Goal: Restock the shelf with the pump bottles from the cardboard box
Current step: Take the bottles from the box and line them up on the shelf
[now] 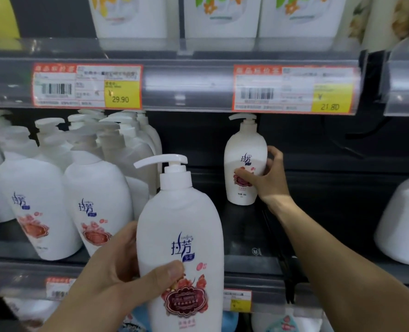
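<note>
At a shop shelf (342, 264) of dark metal, a person stocks white pump bottles, one in each bare hand. Rows of matching bottles (62, 188) crowd the left part of the shelf, standing several deep with their pump heads overlapping; the front ones lean slightly. To their right the shelf lies mostly bare and dark, and at the far right edge a rounded white container (404, 221) sits partly out of frame. Overhead, a clear price rail carries two orange-bordered tags: a left tag (87, 86) marked 29.90 and a right tag (294, 89) marked 21.80. Larger white bottles (220, 17) with orange flower labels stand on the shelf above. More price tags run along the lower rail, with blurred goods beneath.

The right hand (268, 180) reaches deep into the bare stretch, thumb across the label and fingers curled round the far side of a small bottle (245, 159) that stands upright on the shelf, well behind the front edge, its pump spout pointing left just under the right tag. The left hand (124, 271) grips a second bottle (182, 248) close to the camera, in front of the shelf edge, thumb pressed on the label and fingers wrapped behind. This bottle is upright, spout to the left, and hides part of the stocked row behind it. The cardboard box is out of view.
</note>
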Available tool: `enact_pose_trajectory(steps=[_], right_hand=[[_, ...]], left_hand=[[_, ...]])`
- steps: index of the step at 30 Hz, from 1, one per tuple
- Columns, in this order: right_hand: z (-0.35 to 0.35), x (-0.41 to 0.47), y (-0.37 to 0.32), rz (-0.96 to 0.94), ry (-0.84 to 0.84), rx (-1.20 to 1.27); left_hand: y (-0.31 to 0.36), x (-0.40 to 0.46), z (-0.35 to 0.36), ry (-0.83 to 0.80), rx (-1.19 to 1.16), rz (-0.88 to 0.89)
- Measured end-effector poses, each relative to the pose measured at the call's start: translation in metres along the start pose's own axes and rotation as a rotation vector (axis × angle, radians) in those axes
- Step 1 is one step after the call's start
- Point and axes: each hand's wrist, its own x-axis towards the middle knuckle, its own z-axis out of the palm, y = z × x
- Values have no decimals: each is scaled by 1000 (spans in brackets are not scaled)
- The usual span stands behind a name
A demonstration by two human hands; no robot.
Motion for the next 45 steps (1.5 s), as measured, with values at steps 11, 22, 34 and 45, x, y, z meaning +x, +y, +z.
enact_pose_trajectory(steps=[11,22,34,45], right_hand=[[-31,-38,-26,225,-51,-215],[-111,-157,-23,91,-504,-1203],[-106,-159,-19,-7,-441,-1290],[-102,-159,-7,22,-338,-1309]], left_hand=[[10,2,9,53,12,17],[19,57,32,139,-122,-22],[-8,153,28,388,-141,102],[-36,218,-6,224,-217,46]])
